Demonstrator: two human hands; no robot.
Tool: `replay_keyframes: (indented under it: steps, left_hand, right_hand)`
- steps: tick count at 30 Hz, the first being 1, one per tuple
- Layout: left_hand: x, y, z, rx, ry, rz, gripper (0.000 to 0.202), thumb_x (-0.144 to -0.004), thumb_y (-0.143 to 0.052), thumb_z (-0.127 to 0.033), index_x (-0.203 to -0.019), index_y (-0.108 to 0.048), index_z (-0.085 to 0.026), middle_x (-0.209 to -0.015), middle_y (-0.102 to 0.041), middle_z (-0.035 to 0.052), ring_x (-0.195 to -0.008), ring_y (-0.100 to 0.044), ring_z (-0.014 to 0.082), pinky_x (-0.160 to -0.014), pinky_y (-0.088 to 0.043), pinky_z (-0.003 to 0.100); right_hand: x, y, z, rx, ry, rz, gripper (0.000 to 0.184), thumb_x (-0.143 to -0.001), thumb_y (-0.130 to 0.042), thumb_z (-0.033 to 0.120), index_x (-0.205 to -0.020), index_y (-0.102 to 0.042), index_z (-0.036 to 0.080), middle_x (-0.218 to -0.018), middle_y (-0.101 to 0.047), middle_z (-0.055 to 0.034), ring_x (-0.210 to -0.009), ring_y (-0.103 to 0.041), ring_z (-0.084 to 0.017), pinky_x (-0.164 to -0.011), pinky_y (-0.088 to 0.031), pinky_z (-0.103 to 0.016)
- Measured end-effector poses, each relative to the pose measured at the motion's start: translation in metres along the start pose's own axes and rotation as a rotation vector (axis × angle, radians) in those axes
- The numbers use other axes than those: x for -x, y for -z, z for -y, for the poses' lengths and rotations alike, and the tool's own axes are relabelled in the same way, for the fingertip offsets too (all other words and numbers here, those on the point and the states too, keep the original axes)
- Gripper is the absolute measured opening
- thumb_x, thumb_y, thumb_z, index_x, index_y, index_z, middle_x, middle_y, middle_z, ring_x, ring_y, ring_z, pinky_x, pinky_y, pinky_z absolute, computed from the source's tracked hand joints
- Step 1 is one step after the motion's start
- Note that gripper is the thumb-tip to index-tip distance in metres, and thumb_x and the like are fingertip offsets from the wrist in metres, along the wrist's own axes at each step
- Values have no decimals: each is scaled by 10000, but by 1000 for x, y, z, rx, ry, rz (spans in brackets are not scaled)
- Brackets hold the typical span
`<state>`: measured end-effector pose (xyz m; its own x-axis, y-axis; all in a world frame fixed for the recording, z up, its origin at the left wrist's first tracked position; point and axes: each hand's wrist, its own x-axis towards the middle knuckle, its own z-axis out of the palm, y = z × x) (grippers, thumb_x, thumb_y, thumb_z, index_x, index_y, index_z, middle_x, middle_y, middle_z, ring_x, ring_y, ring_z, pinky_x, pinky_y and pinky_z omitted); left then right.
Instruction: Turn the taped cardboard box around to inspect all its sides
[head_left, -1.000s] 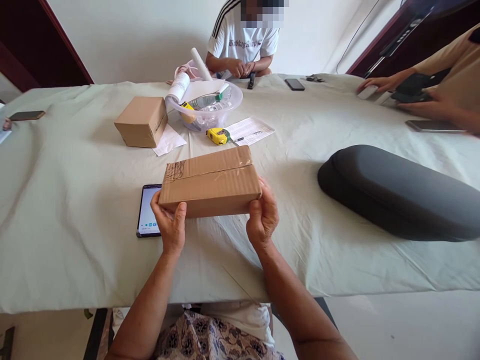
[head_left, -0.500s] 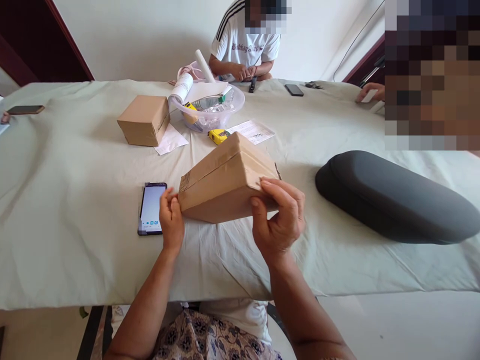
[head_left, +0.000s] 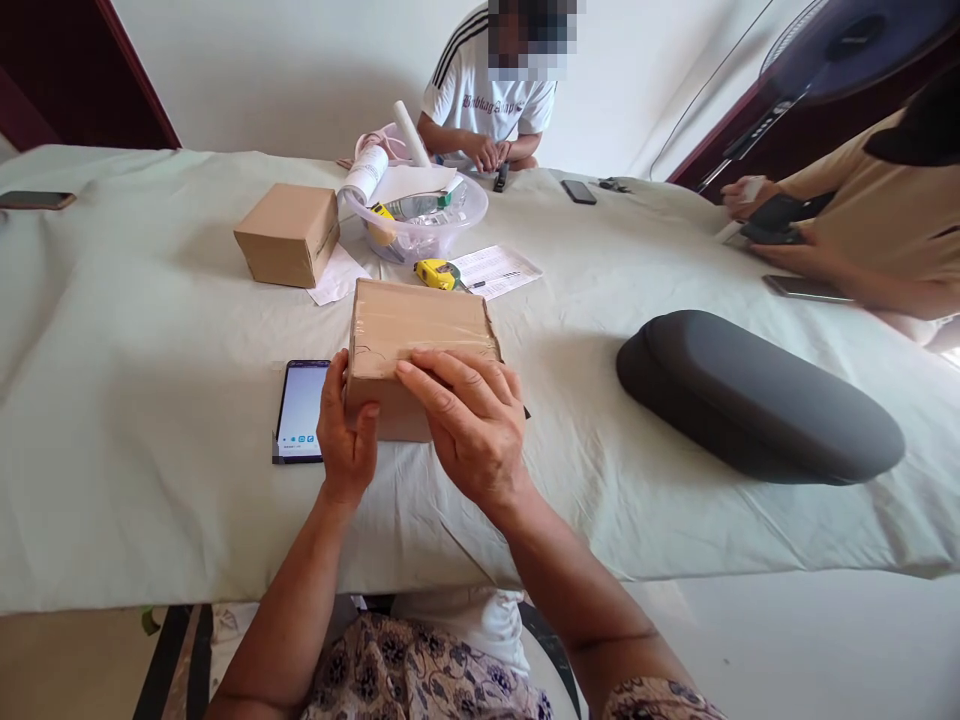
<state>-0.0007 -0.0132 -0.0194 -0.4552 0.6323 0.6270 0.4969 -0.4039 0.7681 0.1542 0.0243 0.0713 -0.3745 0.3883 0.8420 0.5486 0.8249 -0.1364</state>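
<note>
A brown cardboard box [head_left: 424, 315] with tape over its top face rests on the cloth in front of me. My left hand [head_left: 347, 435] grips its left end, thumb on the near side and fingers behind the edge. Across the near top edge lies my right hand [head_left: 472, 415], its fingers stretched out on the cardboard; its thumb is hidden. Just left of my left hand is a phone [head_left: 302, 412] with a lit screen, partly covered by that hand.
Farther back are another cardboard box [head_left: 289, 230], a plastic basin [head_left: 427, 235] of items, a yellow tape measure [head_left: 437, 274] and a printed paper [head_left: 499, 268]. A dark padded seat [head_left: 757, 395] lies to the right. One person [head_left: 487, 110] sits opposite, another [head_left: 885, 220] at right.
The box has turned from a slanted, tipped position to lie squarer, its taped face up. My right hand has moved left from its right corner onto the near top edge.
</note>
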Motion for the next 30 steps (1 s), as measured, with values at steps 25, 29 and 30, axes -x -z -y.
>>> replay_keyframes:
  steps: [25, 29, 30]
  left_hand:
    - [-5, -5, -3, -2, 265, -213, 638, -977, -482, -677, -1406, -570, -213, -1243, -705, 122, -1152, -670, 229, -1047, -505, 343]
    - [-7, -5, 0, 29, 291, -265, 650, -955, -486, -719, -1337, -586, -203, -1156, -704, 108, -1067, -675, 215, -982, -537, 337]
    - [-7, -5, 1, 44, 311, -268, 657, -948, -492, -727, -1336, -580, -204, -1170, -699, 113, -1063, -676, 216, -966, -548, 337]
  right_hand:
    - [81, -61, -87, -778, -605, 219, 707, -954, -486, 731, -1494, -537, 278, -1545, -586, -145, -1335, -643, -287, -1069, -556, -508]
    - [82, -59, -87, -852, -611, 262, 820, -883, -558, 781, -1551, -464, 317, -1646, -468, -135, -1492, -503, -307, -1092, -549, -523]
    - [81, -57, -86, -846, -593, 251, 827, -869, -578, 782, -1544, -474, 315, -1651, -461, -133, -1512, -476, -313, -1104, -540, -532]
